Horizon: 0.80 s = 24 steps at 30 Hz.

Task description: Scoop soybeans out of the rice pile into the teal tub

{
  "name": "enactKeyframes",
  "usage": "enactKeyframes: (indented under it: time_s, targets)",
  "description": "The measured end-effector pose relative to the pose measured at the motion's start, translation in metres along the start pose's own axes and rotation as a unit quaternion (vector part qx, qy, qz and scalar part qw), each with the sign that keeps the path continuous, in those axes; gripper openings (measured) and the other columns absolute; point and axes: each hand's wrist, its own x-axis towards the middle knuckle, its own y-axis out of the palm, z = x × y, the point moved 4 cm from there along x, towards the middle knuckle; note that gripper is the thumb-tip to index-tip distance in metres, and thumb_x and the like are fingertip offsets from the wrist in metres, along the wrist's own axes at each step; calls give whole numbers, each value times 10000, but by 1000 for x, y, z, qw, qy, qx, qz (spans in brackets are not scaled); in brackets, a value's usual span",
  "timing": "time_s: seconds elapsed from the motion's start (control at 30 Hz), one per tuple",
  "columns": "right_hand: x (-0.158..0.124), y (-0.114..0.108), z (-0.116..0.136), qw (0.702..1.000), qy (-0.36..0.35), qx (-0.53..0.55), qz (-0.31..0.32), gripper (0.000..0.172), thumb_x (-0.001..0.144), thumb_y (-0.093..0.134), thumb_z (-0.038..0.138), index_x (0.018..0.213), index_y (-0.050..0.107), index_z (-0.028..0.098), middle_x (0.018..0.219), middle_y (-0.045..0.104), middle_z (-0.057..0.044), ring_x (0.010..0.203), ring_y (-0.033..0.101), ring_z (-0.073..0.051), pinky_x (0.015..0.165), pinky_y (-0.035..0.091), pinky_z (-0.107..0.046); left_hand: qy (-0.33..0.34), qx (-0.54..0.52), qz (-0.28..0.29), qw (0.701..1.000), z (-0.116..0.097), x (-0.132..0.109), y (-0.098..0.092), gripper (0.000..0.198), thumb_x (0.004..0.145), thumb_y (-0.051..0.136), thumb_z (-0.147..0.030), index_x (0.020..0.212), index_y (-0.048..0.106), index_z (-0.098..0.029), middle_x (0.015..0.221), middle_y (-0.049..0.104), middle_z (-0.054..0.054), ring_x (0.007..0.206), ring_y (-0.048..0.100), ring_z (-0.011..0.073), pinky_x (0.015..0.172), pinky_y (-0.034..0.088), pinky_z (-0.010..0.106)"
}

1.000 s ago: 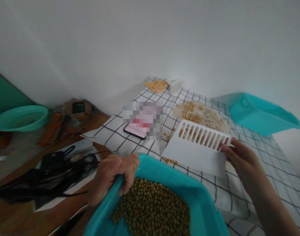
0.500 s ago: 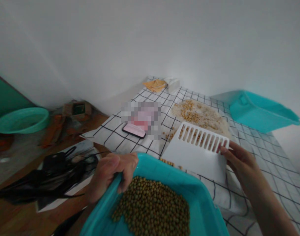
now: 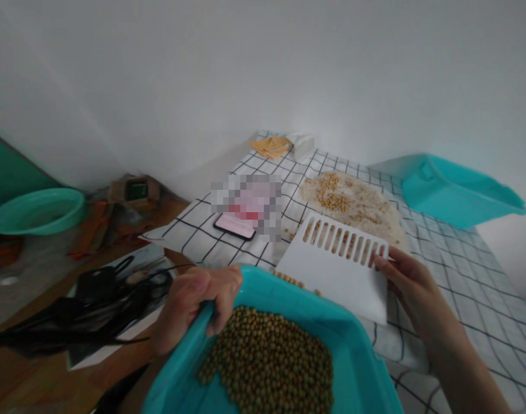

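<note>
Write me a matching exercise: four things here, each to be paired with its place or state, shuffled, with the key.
1. Left hand
2. White slotted panel
3. Round green basin
4. Phone

A. Lying on the checked tablecloth, untouched
B. Gripping the near teal bin of beans
C. At far left of the picture
D. Held at one edge by the right hand

Pairs: 1-B, 2-D, 3-C, 4-A

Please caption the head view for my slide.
Left hand grips a turquoise plastic bin of round brown beans; right hand holds a white slotted panel.
</note>
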Motion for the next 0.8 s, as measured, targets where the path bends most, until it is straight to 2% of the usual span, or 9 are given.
enactKeyframes:
  time_s: [0.27, 0.37, 0.47, 0.53, 0.67, 0.8]
  targets:
    - [-10, -7, 4, 998, -12, 47, -44, 223, 827, 885, 452, 969, 860, 283, 933, 854, -45, 812, 801, -225, 703, 638, -266, -4, -13, -20, 1000, -1, 0, 3, 691, 1139, 258, -447, 546, 515, -202, 455, 490, -22, 481, 468, 159, 782, 477, 373]
    - [-16, -18, 4, 994, -17, 51, -92, 228, 839, 879, 445, 1013, 853, 300, 932, 852, -32, 801, 801, -224, 675, 640, -262, -5, -8, -5, 1000, -2, 0, 4, 686, 1145, 257, -449, 555, 502, -198, 463, 497, -29, 483, 464, 154, 753, 470, 365]
    - [-19, -27, 6, 990, -51, 18, -132, 218, 869, 863, 420, 1054, 840, 308, 965, 852, -19, 863, 801, -209, 752, 636, -243, 4, -11, -4, 1000, -4, 1, 2, 696, 1142, 262, -460, 538, 488, -198, 453, 492, -24, 474, 465, 158, 734, 461, 372]
    - [-19, -25, 6, 991, -65, -2, -113, 212, 900, 836, 422, 1079, 832, 308, 1000, 852, -20, 902, 797, -206, 797, 631, -244, 3, -8, -2, 1000, -3, 1, 1, 703, 1140, 258, -468, 539, 503, -199, 457, 506, -21, 477, 476, 159, 765, 467, 377]
    - [-16, -10, 3, 996, -70, -29, -53, 200, 931, 795, 444, 1061, 826, 296, 985, 851, -38, 858, 792, -221, 744, 632, -271, -13, -13, -4, 1000, -2, 2, 2, 704, 1134, 274, -476, 533, 515, -201, 456, 511, -15, 474, 479, 161, 761, 474, 378]
    - [-16, -6, 1, 992, -87, -54, -66, 186, 954, 769, 434, 1067, 808, 293, 999, 845, -40, 872, 788, -221, 772, 627, -277, 2, -14, -6, 1000, -3, 2, 5, 711, 1134, 278, -476, 523, 511, -198, 447, 509, -13, 472, 469, 158, 728, 460, 371]
